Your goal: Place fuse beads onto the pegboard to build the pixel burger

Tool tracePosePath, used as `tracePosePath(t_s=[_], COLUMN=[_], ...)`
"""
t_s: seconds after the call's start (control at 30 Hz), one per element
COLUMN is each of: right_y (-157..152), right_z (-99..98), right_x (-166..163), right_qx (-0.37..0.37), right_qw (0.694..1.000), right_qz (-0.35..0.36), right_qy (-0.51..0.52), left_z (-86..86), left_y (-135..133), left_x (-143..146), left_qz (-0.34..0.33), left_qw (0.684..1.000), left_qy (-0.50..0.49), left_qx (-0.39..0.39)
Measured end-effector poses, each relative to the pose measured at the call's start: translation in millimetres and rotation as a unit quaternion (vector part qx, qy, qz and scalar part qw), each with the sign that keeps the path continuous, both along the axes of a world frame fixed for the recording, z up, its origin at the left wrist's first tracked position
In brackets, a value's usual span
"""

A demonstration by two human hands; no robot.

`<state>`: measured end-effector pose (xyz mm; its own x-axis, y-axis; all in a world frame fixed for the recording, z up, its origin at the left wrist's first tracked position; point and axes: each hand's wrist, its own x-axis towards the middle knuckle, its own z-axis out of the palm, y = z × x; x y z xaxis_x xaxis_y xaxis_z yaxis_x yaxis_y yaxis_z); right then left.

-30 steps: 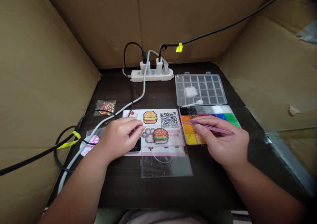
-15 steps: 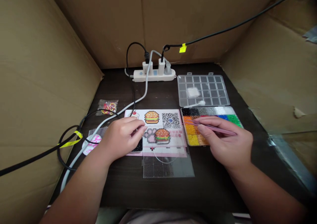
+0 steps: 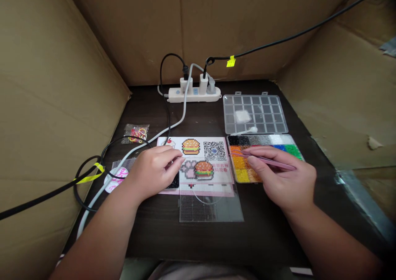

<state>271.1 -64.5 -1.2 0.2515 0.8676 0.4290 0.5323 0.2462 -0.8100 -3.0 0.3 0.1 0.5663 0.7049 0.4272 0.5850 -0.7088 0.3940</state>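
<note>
My right hand (image 3: 283,179) is closed round pink tweezers (image 3: 262,158), whose tips reach left over the orange cells of a bead box (image 3: 247,174) holding many colours. My left hand (image 3: 153,170) rests with curled fingers on the left part of a pattern sheet (image 3: 213,150) printed with burgers and a QR code. Its fingertips press the sheet next to a pink paw shape. A clear pegboard (image 3: 210,207) lies under the sheet, with a bead burger (image 3: 203,169) on it.
The box's open clear lid (image 3: 255,114) lies behind the beads. A white power strip (image 3: 194,93) with plugs sits at the back, its cables (image 3: 93,176) looping down the left. A small bag of rubber bands (image 3: 136,132) lies at left. Cardboard walls (image 3: 55,86) enclose the dark table.
Both hands have stayed almost still. The view has shifted slightly, so everything sits a little further right in the picture.
</note>
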Motion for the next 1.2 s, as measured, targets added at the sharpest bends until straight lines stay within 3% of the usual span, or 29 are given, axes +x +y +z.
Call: tracePosePath(t_s=[1.2], right_y=[-0.5], right_z=[-2.1], right_x=[1.4], right_qx=[0.004], right_qw=[1.0], right_qz=[-0.009], right_qy=[-0.009], left_z=[-1.3], left_y=[0.4], left_x=[-1.5], left_qz=[0.002], left_qw=[1.0], left_qy=[0.011], left_qx=[-0.001])
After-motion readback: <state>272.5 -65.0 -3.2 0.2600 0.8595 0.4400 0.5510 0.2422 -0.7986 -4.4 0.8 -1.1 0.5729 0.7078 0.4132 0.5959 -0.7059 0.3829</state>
